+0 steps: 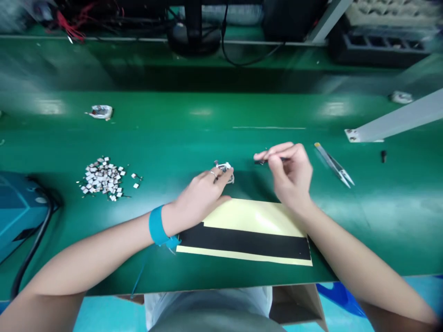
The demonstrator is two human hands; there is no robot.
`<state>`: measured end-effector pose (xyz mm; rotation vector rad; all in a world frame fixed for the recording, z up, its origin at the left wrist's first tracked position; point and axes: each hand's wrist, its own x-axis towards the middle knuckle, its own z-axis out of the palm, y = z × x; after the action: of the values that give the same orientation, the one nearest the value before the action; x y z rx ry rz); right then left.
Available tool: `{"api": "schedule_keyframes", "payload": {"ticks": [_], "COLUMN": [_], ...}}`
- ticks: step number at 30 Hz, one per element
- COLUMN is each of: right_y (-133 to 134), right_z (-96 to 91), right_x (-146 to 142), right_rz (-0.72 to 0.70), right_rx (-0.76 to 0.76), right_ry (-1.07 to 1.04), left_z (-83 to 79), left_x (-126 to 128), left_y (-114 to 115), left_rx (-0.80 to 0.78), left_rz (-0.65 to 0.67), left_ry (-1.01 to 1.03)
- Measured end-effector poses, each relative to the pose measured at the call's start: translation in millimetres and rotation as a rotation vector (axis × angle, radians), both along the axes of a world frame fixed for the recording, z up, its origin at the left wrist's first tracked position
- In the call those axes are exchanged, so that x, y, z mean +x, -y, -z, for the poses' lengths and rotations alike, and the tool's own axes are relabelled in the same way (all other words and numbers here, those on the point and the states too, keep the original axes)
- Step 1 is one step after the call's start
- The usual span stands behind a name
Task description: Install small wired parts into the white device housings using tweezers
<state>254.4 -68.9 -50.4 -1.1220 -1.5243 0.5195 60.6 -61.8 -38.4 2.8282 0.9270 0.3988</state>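
My left hand (204, 191), wearing a ring and a teal wrist strap (157, 225), has its fingers closed round a small white-framed part (226, 168) on the green bench. Most of that part is hidden under the fingers. To the right, my right hand (293, 174) pinches a thin black piece (259, 162) just above the bench; its exact kind is unclear. Below both hands lies a pale yellow backing sheet (256, 214) with a wide black strip (242, 242) on it.
A pile of small white-and-metal parts (103, 179) sits at left, near a blue machine (20, 212). Tweezers (334, 165) lie at right, below a grey metal support (398, 120). Another small white part (101, 112) rests at the upper left. Cables (78, 25) line the back shelf.
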Motion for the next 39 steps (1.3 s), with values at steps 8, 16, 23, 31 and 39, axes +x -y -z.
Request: {"api": "schedule_keyframes", "payload": {"ticks": [8, 16, 23, 31, 39], "right_y": [-5, -8, -1, 0, -1], "right_z": [-2.0, -2.0, -11.7, -19.3, -13.5], "right_x": [-8, -34, -36, -27, -32], "right_rz": [-0.144, -0.080, 0.017, -0.047, -0.073], "right_rx": [-0.057, 0.090, 0.147, 0.277, 0.182], "right_ry": [0.727, 1.060, 1.113, 1.085, 0.881], "left_z": [-8.8, 20.8, 14.7, 7.3, 1.7], "left_x": [-11, -13, -11, -9, -10], "left_y": [-28, -52, -33, -20, -18], "left_rx": [-0.291, -0.451, -0.485, -0.673, -0.684], "left_rz": [-0.106, 0.085, -0.002, -0.051, -0.038], "left_ry": [0.171, 0.276, 0.431, 0.625, 0.561]}}
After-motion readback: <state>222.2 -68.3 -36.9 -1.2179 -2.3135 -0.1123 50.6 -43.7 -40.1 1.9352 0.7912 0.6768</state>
